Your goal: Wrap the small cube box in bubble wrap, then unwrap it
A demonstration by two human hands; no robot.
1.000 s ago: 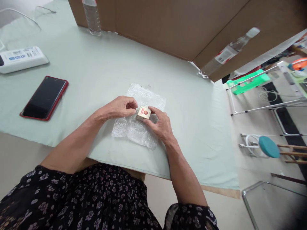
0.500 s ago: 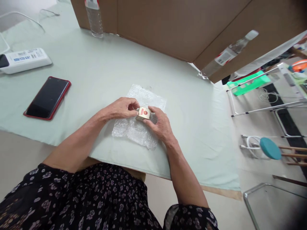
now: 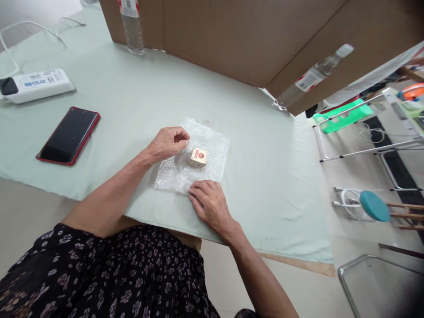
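A small cream box with a red label (image 3: 198,157) stands free on a sheet of bubble wrap (image 3: 212,143) spread on the pale green tablecloth (image 3: 139,101). My left hand (image 3: 168,142) rests on the sheet's left part, just left of the box and not touching it. Its fingers are curled in, thumb against forefinger, and nothing shows in them. My right hand (image 3: 209,202) lies palm down on the near edge of the sheet, fingers stretched flat and together, a short way in front of the box.
A red-cased phone (image 3: 69,135) lies at the left, with a white power strip (image 3: 36,84) behind it. Two clear bottles (image 3: 131,26) (image 3: 309,79) stand against a brown cardboard wall (image 3: 232,39). Stools and metal frames (image 3: 372,205) fill the floor at right.
Both hands have let go of the box, which now sits alone on the bubble wrap. My right hand drew back to the sheet's near edge and flattened it; my left hand moved slightly left.
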